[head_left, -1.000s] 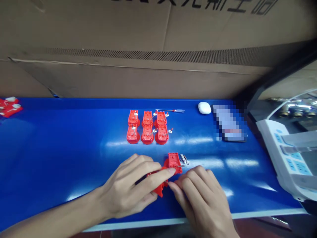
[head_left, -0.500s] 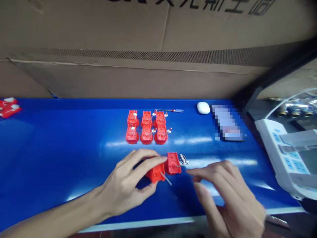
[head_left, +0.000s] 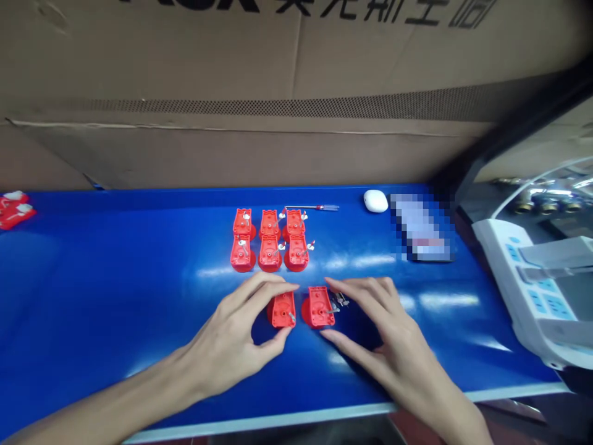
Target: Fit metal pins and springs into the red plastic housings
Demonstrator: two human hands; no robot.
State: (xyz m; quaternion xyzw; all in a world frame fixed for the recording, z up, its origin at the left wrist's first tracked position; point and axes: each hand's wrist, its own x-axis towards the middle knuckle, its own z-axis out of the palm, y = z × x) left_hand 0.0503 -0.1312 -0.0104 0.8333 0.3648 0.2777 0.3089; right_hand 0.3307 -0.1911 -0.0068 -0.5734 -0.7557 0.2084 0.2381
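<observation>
My left hand [head_left: 245, 321] has its thumb and fingers around a red plastic housing [head_left: 282, 311], which sits open side up on the blue table. A thin metal pin leans inside that housing. To its right stands a second red housing [head_left: 319, 307], also with a metal pin slanting out. My right hand [head_left: 380, 327] is open around the second housing, forefinger beyond it and thumb on the near side, seemingly just off it. Several small metal parts [head_left: 341, 299] lie beside this housing, partly behind the right fingers.
Several red housings [head_left: 269, 250] with pins and white tips stand in two rows farther back. Behind them lies a screwdriver [head_left: 319, 207]. A white rounded case [head_left: 375, 201], a blurred phone [head_left: 421, 228] and a white power strip [head_left: 523, 290] are rightward; red-and-white parts [head_left: 16, 210] are far left.
The left hand's housing has gone from tilted to level on the table, its pin now leaning inside. My right hand has moved left and spread around the second housing. The view has shifted slightly.
</observation>
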